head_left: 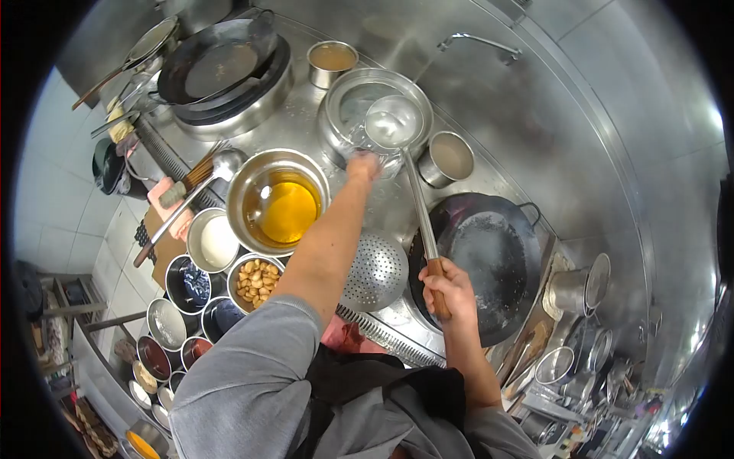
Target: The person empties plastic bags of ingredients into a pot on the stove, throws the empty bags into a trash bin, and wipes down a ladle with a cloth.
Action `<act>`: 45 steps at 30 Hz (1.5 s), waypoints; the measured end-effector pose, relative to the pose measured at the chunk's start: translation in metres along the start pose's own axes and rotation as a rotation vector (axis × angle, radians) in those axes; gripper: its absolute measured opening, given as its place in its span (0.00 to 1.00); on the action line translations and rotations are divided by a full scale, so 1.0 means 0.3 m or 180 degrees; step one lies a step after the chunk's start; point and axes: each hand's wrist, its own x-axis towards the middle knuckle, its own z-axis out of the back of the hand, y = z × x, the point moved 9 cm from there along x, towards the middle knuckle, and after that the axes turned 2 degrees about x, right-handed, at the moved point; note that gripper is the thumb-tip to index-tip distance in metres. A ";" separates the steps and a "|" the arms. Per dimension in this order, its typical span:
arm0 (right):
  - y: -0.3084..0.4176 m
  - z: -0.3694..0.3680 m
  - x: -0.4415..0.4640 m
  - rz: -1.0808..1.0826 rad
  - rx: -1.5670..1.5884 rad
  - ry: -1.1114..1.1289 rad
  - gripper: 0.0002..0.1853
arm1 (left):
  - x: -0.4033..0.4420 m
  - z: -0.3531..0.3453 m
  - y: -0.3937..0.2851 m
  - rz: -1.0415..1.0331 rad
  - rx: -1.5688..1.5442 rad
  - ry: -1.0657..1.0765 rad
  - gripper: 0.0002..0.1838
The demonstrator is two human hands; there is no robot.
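My right hand [449, 291] is wrapped round the wooden end of a long-handled ladle [394, 122]. The ladle's bowl, holding clear liquid, is over a round metal pot [344, 96] at the back. My left hand [364, 166] is closed and partly blurred at the pot's near edge. Around its fingers is something clear and shiny that I cannot make out. Just right of the ladle's shaft stands a metal cup of cloudy liquid [449, 158]. Below the right hand's side lies a dark wok [489, 260], wet or whitish inside.
A steel bowl of yellow oil [287, 214], a perforated skimmer [375, 271] and a bowl of tan pieces [258, 283] flank my left forearm. Several ingredient pots sit lower left. Stacked woks [222, 69] stand upper left. A tap [482, 42] juts from the back wall.
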 end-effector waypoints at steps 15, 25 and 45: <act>-0.005 -0.030 0.394 0.0097 -0.1843 -0.0140 0.13 | 0.033 0.145 -0.079 -0.1478 0.1969 -0.1555 0.13; -0.019 -0.029 -0.017 0.0080 0.0228 -0.0064 0.18 | 0.131 0.041 0.001 -0.0100 0.0350 0.0076 0.03; -0.011 -0.125 0.347 0.0070 -0.0145 -0.0196 0.11 | 0.004 0.100 -0.253 -0.1651 0.3613 -0.0673 0.12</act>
